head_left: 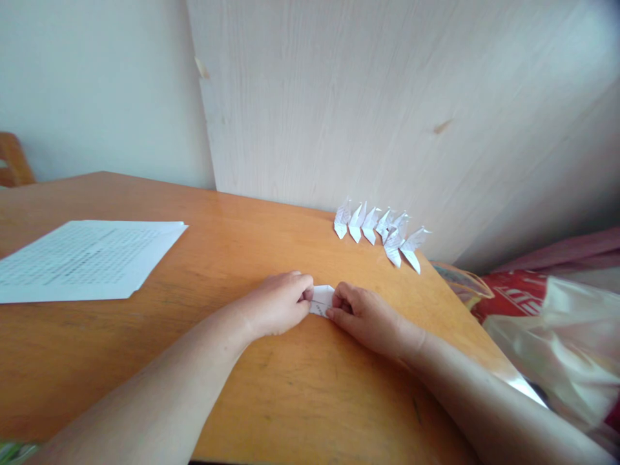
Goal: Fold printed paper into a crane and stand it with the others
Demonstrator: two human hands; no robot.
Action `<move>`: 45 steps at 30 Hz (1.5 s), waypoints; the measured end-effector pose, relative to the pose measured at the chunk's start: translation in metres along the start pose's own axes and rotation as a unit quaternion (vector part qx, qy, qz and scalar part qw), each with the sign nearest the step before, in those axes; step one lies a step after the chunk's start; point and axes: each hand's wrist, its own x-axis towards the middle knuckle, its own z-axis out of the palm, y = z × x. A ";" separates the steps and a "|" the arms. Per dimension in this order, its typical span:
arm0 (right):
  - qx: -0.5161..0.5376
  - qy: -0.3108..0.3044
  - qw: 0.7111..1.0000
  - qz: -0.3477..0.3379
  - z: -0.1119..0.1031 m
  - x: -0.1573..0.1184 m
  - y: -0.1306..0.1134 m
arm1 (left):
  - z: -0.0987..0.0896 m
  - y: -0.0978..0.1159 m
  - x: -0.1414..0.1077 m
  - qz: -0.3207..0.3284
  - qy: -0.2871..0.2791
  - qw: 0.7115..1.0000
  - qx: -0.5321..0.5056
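A small folded piece of white paper (321, 298) with some print on it lies at the middle of the wooden table (290, 400). My left hand (285, 302) grips its left end with fingers curled. At the opposite end, my right hand (361, 316) pinches the paper between thumb and bent fingers. Parts of both ends are hidden under my fingers. Beyond my right hand, several folded white paper figures (371, 225) with pointed tips stand in a row near the table's far right edge.
A stack of printed paper sheets (92, 258) lies on the table at the left. A pale wood-grain panel (314, 97) rises along the table's back edge. Plastic bags (557, 336) and a red package (513, 294) sit beyond the right edge. Part of a wooden chair (17, 158) shows far left.
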 end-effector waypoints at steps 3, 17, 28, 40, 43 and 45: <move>0.005 0.000 1.000 0.001 -0.001 -0.001 -0.001 | 0.003 -0.007 0.001 -0.007 -0.008 0.999 -0.038; 0.003 0.001 1.000 -0.006 -0.003 -0.001 -0.002 | -0.006 -0.013 0.003 -0.033 -0.048 0.993 -0.103; 0.004 -0.001 1.000 -0.009 -0.002 0.000 0.001 | -0.012 -0.004 0.002 -0.005 0.002 0.997 -0.071; 0.054 -0.025 0.997 -0.041 -0.006 0.001 0.005 | 0.012 0.014 0.005 0.096 -0.012 0.992 -0.082; 0.070 -0.040 0.996 -0.037 -0.014 0.001 0.008 | 0.011 0.013 0.006 0.106 -0.020 0.992 -0.067; 0.075 -0.046 0.996 -0.033 -0.017 0.000 0.010 | 0.010 0.013 0.006 0.104 -0.023 0.992 -0.062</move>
